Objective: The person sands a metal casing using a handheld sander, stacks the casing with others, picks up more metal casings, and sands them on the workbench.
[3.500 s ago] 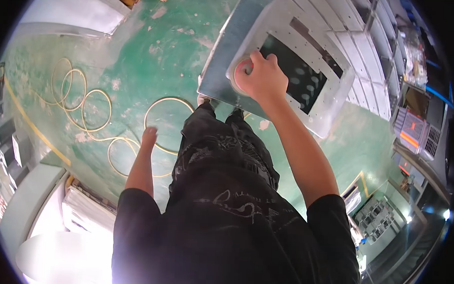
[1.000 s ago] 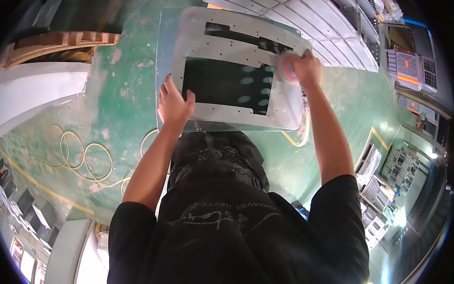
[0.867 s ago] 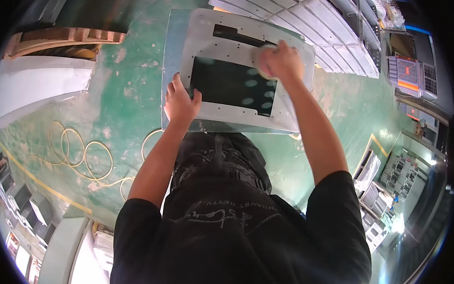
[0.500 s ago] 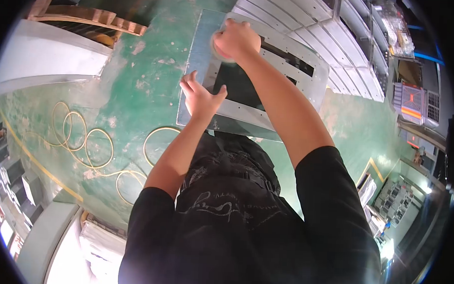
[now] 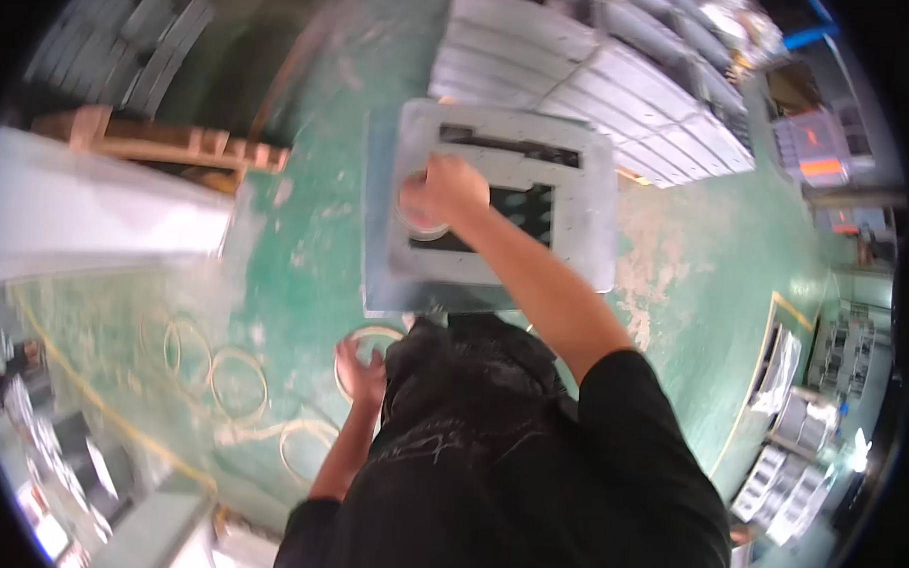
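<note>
My right hand (image 5: 453, 189) is closed over a round, pale-rimmed disc-like thing (image 5: 423, 233), mostly hidden under the fingers; I cannot make out its exact kind. It sits on the left part of a grey metal panel (image 5: 585, 228) with rectangular cutouts and rounded corners. Beneath the panel lies a larger blue-grey sheet (image 5: 378, 251), showing along the left and near edges. My left hand (image 5: 363, 371) hangs beside my body, off the panel, fingers apart and holding nothing. Below it, a loop of yellowish hose on the floor shows around the fingers.
Long grey metal pieces (image 5: 591, 89) are stacked behind the panel. More coils of yellowish hose (image 5: 239, 387) lie on the green floor (image 5: 306, 249) at left. A wooden pallet (image 5: 179, 146) and a large white-sided object (image 5: 107, 207) stand at far left.
My left hand has moved from above the panel's edge down beside my body. My right hand stays on the disc on the panel. The view has shifted, so the panel appears lower.
</note>
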A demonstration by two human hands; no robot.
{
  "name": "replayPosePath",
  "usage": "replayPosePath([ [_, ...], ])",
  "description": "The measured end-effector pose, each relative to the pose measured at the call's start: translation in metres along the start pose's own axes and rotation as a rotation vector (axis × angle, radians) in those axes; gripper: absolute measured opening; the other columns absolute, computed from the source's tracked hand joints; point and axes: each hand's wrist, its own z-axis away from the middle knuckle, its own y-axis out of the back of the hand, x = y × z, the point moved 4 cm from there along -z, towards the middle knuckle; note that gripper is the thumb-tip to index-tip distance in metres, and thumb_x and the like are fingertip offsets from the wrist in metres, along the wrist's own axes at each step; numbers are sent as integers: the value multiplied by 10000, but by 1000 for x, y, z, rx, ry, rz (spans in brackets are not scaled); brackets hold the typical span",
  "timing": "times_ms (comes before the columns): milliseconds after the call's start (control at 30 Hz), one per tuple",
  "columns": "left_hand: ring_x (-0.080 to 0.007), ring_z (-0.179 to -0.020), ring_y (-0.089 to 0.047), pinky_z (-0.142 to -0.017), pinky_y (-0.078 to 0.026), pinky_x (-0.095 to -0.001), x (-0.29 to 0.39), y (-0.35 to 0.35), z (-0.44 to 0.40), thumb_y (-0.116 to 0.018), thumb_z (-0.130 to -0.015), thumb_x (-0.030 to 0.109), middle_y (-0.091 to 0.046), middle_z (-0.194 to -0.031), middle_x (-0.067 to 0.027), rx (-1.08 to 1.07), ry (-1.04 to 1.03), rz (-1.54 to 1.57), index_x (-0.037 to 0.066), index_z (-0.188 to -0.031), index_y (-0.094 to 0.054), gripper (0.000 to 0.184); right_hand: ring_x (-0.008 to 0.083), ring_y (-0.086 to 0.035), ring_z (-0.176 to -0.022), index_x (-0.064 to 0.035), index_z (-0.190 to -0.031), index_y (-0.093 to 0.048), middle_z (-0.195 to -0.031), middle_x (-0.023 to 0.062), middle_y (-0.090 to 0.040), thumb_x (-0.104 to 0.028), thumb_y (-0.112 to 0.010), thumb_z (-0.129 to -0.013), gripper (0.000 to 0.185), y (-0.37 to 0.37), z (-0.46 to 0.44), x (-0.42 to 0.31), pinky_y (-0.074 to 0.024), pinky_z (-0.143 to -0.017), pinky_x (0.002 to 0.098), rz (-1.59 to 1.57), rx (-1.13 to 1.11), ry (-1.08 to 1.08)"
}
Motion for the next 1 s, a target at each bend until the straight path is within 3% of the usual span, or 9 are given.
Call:
replayPosePath([
  [100,-330,-995,-508,-877,-423,-456,18,29,-2,-691,-737,21,-508,-1044,-161,108,-49,35,5,-1025,-524,334,407,-674,-971,-61,-997,-663,-1061,194,-675,-408,-660,-750,426,18,54,61,-561,-840,479,-26,174,-34],
  [200,-324,-915,-521,-836,-435,-447,72,22,-42,-691,-730,9,-510,-964,-155,49,-419,155,9,-986,-522,306,386,-678,-949,-60,-956,-664,-989,178,-669,-477,-691,-729,476,48,119,124,-560,-816,476,-84,251,-155],
  [233,-346,-845,-537,-791,-445,-455,133,11,-70,-696,-717,11,-530,-907,-148,-141,-659,-15,17,-943,-530,280,383,-671,-900,-64,-857,-675,-938,164,-676,-460,-699,-721,420,57,155,166,-551,-789,473,-80,317,-266],
  [333,-374,-883,-583,-800,-456,-486,206,-44,-74,-728,-719,119,-596,-937,-150,-294,-892,-56,48,-908,-590,244,394,-670,-822,-44,-807,-676,-865,187,-688,-402,-721,-699,376,61,212,236,-537,-757,461,-91,482,-386],
  [467,-351,-1003,-622,-898,-437,-501,259,-120,-54,-757,-749,345,-658,-999,-121,-337,-1124,-211,93,-1085,-599,449,385,-695,-795,-31,-825,-678,-834,205,-706,-360,-758,-670,372,67,270,305,-548,-737,453,-146,622,-627],
  [600,-346,-1016,-662,-950,-461,-479,254,-157,-68,-702,-768,586,-705,-1025,-133,-641,-793,-587,119,-1180,-558,639,344,-698,-721,-8,-823,-682,-769,207,-696,-315,-753,-659,355,67,284,363,-553,-711,411,-232,719,-714],
  [733,-380,-998,-707,-812,-537,-483,263,-161,-88,-609,-817,708,-739,-1045,-181,-870,-521,-720,109,-1149,-594,685,367,-694,-756,-28,-820,-679,-786,191,-704,-331,-739,-660,347,82,258,402,-552,-719,438,-211,656,-741],
  [867,-390,-866,-696,-731,-516,-471,284,-107,-86,-581,-884,628,-724,-885,-188,-796,-485,-798,63,-880,-708,580,376,-690,-866,-49,-864,-689,-911,194,-701,-352,-723,-681,356,101,206,415,-553,-778,457,-233,545,-654],
  [1000,-320,-688,-637,-659,-452,-455,328,-22,-103,-545,-963,486,-632,-702,-183,-862,-162,-763,16,-886,-707,503,375,-692,-978,-78,-1040,-700,-1139,194,-669,-400,-687,-736,442,102,134,392,-570,-851,449,-152,248,-460],
])
